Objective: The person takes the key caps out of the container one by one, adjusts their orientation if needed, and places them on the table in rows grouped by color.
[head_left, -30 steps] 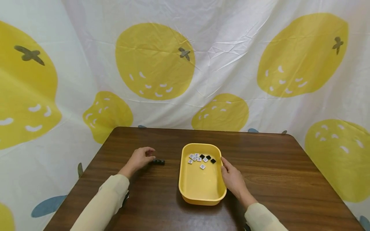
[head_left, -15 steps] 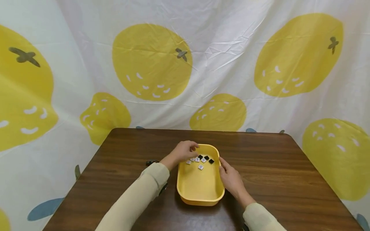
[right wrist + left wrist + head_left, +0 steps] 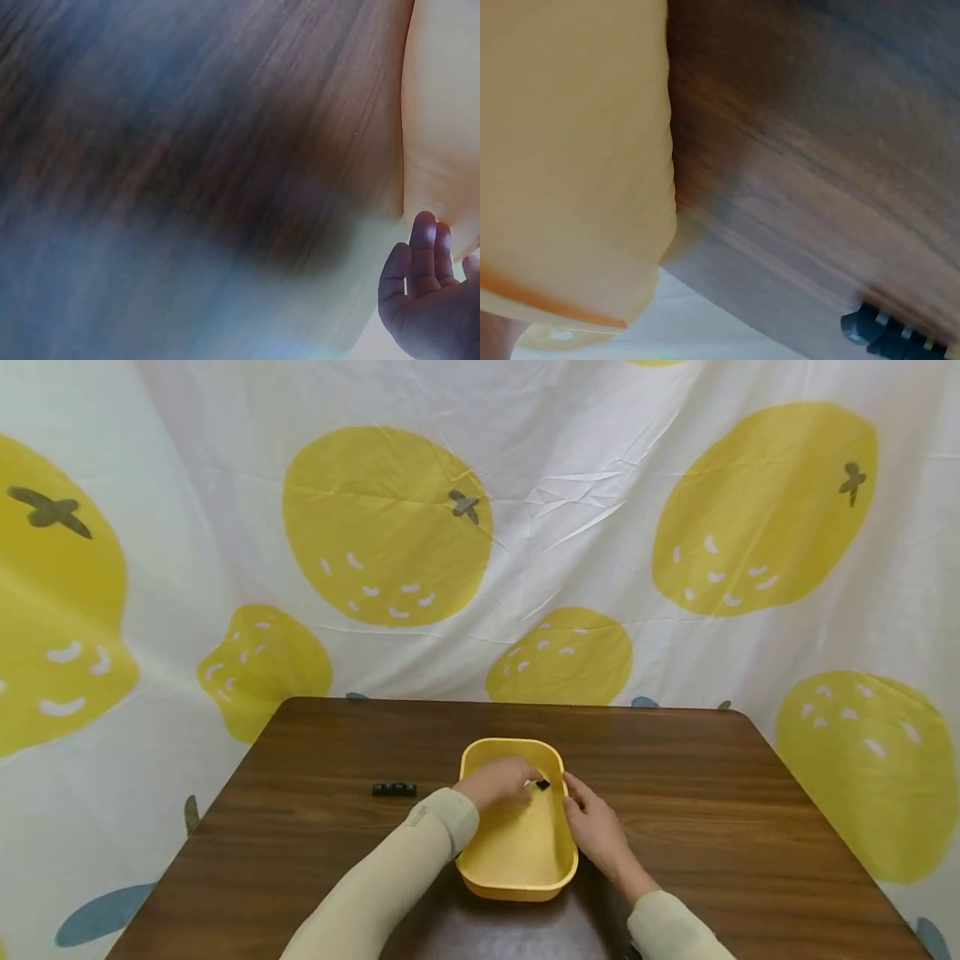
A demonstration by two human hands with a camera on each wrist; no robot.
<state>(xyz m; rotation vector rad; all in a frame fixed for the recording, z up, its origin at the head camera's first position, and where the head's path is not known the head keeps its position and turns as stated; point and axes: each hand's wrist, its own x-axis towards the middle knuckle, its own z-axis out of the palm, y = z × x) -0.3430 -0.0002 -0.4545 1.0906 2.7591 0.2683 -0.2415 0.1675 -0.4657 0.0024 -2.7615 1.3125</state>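
Observation:
In the head view my left hand (image 3: 502,781) reaches into the yellow tray (image 3: 517,893), with its thumb and index finger apart over the small square tiles. A black tile (image 3: 543,784) and part of a white one show by the fingertips; the hand hides the others. My right hand (image 3: 596,831) holds the tray's right wall. The right wrist view shows the fingers of that right hand (image 3: 427,296) against the wall's outer side. Left of the tray lies a short black bar-like piece (image 3: 393,789); pale bands mark it (image 3: 892,334) in the left wrist view.
The tray stands on a brown wood-grain table (image 3: 675,793) with rounded far corners. Behind the table hangs a white cloth (image 3: 555,527) printed with yellow lemons.
My left hand has left the black bar-like piece and moved right, then down into the tray over the tiles. The right hand stays at the tray's right side.

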